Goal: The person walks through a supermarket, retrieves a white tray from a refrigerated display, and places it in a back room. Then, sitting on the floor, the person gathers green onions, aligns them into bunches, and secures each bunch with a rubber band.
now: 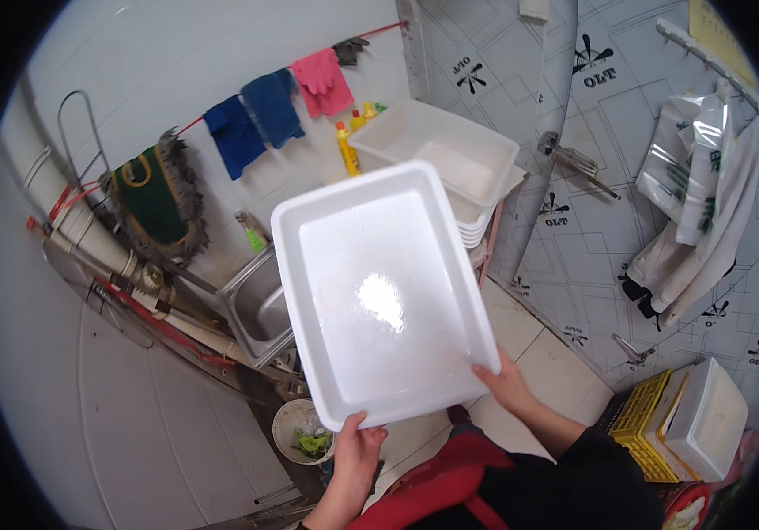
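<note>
Both of my hands hold a shallow white plastic tray (pixel 326 291), its inside facing me and bright with a reflection. My left hand (pixel 355 460) grips the tray's near edge at the lower left corner, thumb on the rim. Around the lower right corner closes my right hand (pixel 508 384), with its thumb over the rim and its other fingers mostly hidden beneath. The tray's inside looks wet or glossy, and nothing lies in it. It hides part of a stainless steel sink (pixel 247 305) on its left and part of a stack of white tubs (pixel 475 228) behind it.
Blue cloths (pixel 233 136) and pink rubber gloves (pixel 320 79) hang on a red line above yellow bottles (pixel 347 149). A bucket (pixel 283 434) with green leaves stands lower left. At right are a yellow crate (pixel 641 424), a white container (pixel 710 424) and hanging plastic bags (pixel 684 165).
</note>
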### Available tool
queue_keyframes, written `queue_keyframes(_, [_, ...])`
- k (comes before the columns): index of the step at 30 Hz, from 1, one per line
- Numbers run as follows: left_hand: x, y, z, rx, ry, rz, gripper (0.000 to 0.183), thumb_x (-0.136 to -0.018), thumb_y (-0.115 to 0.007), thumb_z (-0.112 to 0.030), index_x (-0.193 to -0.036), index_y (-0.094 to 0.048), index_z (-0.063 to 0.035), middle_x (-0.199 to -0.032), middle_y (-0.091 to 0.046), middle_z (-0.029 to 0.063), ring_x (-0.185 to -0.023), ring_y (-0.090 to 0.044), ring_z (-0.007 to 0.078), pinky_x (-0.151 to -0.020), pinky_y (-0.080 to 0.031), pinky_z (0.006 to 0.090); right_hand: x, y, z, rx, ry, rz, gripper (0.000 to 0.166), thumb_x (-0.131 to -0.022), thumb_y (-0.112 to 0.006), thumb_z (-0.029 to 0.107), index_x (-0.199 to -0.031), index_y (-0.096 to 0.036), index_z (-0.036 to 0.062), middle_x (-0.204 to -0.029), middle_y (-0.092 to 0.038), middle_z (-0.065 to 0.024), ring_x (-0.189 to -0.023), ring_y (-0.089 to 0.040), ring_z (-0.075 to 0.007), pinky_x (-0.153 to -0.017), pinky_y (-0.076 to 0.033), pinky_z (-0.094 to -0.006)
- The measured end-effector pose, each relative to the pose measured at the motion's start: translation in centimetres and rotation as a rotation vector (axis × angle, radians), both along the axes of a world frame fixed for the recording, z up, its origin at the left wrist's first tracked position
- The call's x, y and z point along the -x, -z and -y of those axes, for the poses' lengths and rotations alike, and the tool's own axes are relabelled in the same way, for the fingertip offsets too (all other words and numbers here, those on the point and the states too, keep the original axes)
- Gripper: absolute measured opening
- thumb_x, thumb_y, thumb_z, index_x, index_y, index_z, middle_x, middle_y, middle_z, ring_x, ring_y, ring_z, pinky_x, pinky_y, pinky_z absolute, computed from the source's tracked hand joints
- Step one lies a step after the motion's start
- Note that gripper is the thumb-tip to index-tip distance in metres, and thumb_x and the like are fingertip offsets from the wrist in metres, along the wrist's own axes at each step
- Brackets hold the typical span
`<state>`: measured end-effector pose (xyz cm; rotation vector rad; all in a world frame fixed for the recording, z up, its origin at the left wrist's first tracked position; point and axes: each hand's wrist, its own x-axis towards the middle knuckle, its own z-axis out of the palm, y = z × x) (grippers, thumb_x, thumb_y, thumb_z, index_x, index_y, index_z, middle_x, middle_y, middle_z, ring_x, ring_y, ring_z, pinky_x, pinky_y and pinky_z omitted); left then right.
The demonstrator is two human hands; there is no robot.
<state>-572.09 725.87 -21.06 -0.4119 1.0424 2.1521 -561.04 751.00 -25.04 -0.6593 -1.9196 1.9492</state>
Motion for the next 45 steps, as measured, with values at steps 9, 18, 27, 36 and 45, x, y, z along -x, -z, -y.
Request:
queue_keyframes(9, [-0.9, 2.0, -2.6, 0.076, -0.121, 0.158, 0.033, -0.081, -0.058, -0.012, -0.112, -0.05, -0.0068, -0.096, -0.062, 0.0055, -0.076, -0.058, 0.017, -0.059, -0.046, 0.0287, 3.1, 1.4, -5.5, -0.094, -0.282, 0.118, 0.047, -0.088, -0.06, 0.025, -0.126, -0.046, 0.0003, -0.108, -0.062, -0.0173, -0.098, -0.06, -0.0229, -0.086, -0.046, -0.0338])
queue_keyframes(18, [-3.9, 5.7, 3.0, 0.167, -0.296, 0.272, 0.033, -0.078, -0.059, -0.018, -0.108, -0.051, -0.0056, -0.079, -0.061, 0.006, -0.063, -0.055, 0.0164, -0.051, -0.042, 0.0255, 15.4, 0.4, -29.4, 0.048, 0.341, 0.131, 0.063, -0.084, -0.062, 0.047, -0.121, -0.045, -0.0016, -0.077, -0.061, -0.0057, -0.064, -0.059, -0.0128, -0.047, -0.047, -0.0248])
queue_keyframes(27, [-5.7, 7.3, -0.5, 0.147, -0.431, 0.312, 0.031, -0.078, -0.058, -0.018, -0.105, -0.052, -0.0038, -0.083, -0.06, 0.008, -0.063, -0.055, 0.0178, -0.05, -0.042, 0.0255, 27.6, 1.4, -39.6, 0.313, 0.125, 0.176, 0.042, -0.079, -0.068, 0.036, -0.098, -0.058, 0.0001, -0.081, -0.063, -0.0091, -0.062, -0.06, -0.0154, -0.046, -0.048, -0.0262])
queue_keyframes(36, [-0.9, 7.1, -7.5, 0.22, -0.578, 0.186, 0.027, -0.079, -0.062, -0.012, -0.103, -0.052, -0.0052, -0.081, -0.059, 0.007, -0.064, -0.056, 0.0185, -0.051, -0.045, 0.027, 24.8, -5.7, -48.5, 0.33, 0.026, -0.045, 0.037, -0.081, -0.063, 0.017, -0.111, -0.054, -0.0018, -0.1, -0.061, -0.01, -0.089, -0.063, -0.02, -0.076, -0.054, -0.0304])
queue_keyframes(45, [2.0, 6.2, -7.9, 0.185, -0.477, 0.233, 0.029, -0.078, -0.058, -0.017, -0.103, -0.054, -0.003, -0.08, -0.061, 0.007, -0.058, -0.054, 0.0149, -0.045, -0.041, 0.0226, 25.6, -21.8, -45.7, 0.281, 0.109, -0.397, 0.023, -0.081, -0.065, 0.013, -0.095, -0.055, -0.0017, -0.093, -0.06, -0.007, -0.084, -0.06, -0.0147, -0.075, -0.053, -0.0274])
